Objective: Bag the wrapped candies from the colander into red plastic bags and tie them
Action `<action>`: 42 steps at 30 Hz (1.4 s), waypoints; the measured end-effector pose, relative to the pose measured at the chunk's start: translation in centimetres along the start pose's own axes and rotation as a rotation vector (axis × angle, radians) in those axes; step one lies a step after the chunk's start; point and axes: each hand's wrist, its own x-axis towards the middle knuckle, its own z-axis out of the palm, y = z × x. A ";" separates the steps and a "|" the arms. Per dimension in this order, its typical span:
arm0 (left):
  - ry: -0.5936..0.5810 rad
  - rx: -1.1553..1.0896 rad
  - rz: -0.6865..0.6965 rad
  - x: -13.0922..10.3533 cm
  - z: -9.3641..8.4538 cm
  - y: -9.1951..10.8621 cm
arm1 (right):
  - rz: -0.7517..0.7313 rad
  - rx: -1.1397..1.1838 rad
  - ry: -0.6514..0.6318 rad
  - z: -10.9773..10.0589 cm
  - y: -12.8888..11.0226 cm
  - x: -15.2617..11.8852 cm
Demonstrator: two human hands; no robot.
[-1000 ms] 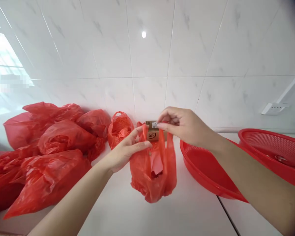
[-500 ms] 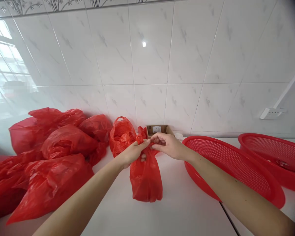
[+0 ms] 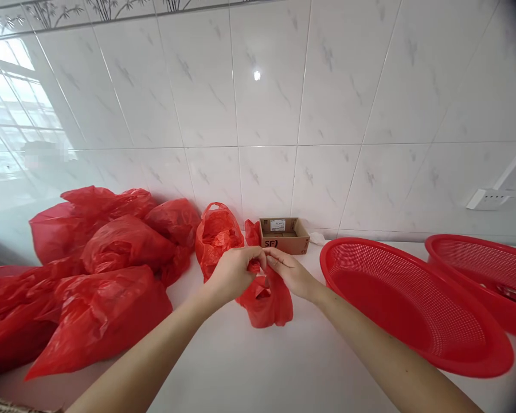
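A small red plastic bag [image 3: 269,307] hangs over the white table, gathered at its top between my two hands. My left hand [image 3: 241,269] is closed around the bunched plastic near the bag's mouth. Fingers of my right hand [image 3: 293,272] are pinched at the upper right edge of the same bag, touching the left fingertips. Just behind my left hand stands a red bag [image 3: 219,238] with its mouth open and crumpled red plastic inside. What the small bag contains cannot be made out.
Several filled red bags [image 3: 112,310] are heaped at the left. A cardboard box [image 3: 286,244] sits against the tiled wall. To the right lie a large red basket [image 3: 395,304] and a second red basket [image 3: 490,281] holding small items. A wall socket [image 3: 488,199] is above them.
My hands have shifted slightly, and my left hand has turned over around the bag's top. The small bag sits a little higher and right, and more of the cardboard box shows.
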 end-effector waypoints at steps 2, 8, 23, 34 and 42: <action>0.121 0.043 0.031 0.0 0.6 -0.2 | 0.003 0.041 -0.020 0.3 0.6 -0.1; 0.216 0.105 0.129 -0.4 0.9 -2.0 | 0.011 -0.107 0.032 -0.7 -0.6 -1.0; 0.452 -0.181 -0.288 -8.0 7.1 -7.8 | 0.205 -0.076 0.579 -3.7 5.3 -3.9; 0.262 0.002 -0.255 -4.8 12.7 -11.2 | 0.034 -0.708 0.519 4.5 13.5 -5.1; 0.175 0.114 -0.379 -7.6 10.9 -12.1 | 0.000 -0.651 0.642 -2.1 13.8 -5.2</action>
